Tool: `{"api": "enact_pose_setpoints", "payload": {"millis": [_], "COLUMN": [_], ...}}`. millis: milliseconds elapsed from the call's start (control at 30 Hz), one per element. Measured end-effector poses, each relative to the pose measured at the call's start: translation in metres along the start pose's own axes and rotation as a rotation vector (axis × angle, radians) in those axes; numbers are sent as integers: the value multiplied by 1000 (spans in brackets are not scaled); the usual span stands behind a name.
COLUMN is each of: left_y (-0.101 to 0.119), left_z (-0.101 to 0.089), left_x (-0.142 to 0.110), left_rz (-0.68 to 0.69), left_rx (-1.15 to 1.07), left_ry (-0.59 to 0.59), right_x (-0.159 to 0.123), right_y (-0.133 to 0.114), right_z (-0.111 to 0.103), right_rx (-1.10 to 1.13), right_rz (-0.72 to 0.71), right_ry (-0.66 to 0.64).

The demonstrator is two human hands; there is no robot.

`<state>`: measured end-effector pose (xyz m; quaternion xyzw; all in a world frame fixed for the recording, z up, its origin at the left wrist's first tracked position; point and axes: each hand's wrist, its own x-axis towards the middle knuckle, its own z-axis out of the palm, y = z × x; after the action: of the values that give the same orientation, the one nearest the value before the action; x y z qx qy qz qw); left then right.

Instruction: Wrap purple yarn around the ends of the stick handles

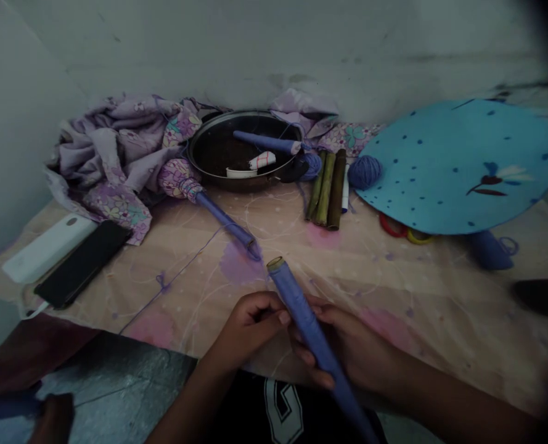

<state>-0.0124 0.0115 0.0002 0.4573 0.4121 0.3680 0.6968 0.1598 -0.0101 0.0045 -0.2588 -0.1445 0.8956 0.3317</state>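
A long purple-covered stick [308, 324] slants through my grip, its round, pale-rimmed end up and pointing away from me. My right hand [343, 345] is closed around its middle from the right and below. At its upper part, my left hand [257, 327] presses thumb and fingers against the left side. On the cloth just beyond lies a purple-wrapped stick [227, 222] with a flowered-fabric padded head [179, 179]. A loose purple strand [181, 265] runs from near that stick down to the left, with a small knot in it.
At the back, a dark pan [243, 184] holds another purple stick [264, 142]. Bare brown-green sticks [330, 188] and a purple yarn ball [365, 172] lie right of it. A blue fan-shaped board [458, 166] covers red- and yellow-handled scissors. Crumpled fabric [111, 148] and a phone [84, 265] are left.
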Motion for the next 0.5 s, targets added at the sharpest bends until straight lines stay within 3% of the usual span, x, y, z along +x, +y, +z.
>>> {"api": "enact_pose_setpoints", "payload": {"millis": [167,300,500], "left_y": [0,3,1], "left_z": [0,1,2], "left_x": [-1,-3,-5], "left_rz": [-4,-15,-24], "left_rx": [-81,-95,-163], "left_ry": [-50,-192,-250], "right_x": [2,3,5], "right_y": [5,5,7], "right_z": [-1,1,1], "right_rx": [-16,-31,-131], "right_rz": [15,26,102], "right_ry": [39,76,110]}}
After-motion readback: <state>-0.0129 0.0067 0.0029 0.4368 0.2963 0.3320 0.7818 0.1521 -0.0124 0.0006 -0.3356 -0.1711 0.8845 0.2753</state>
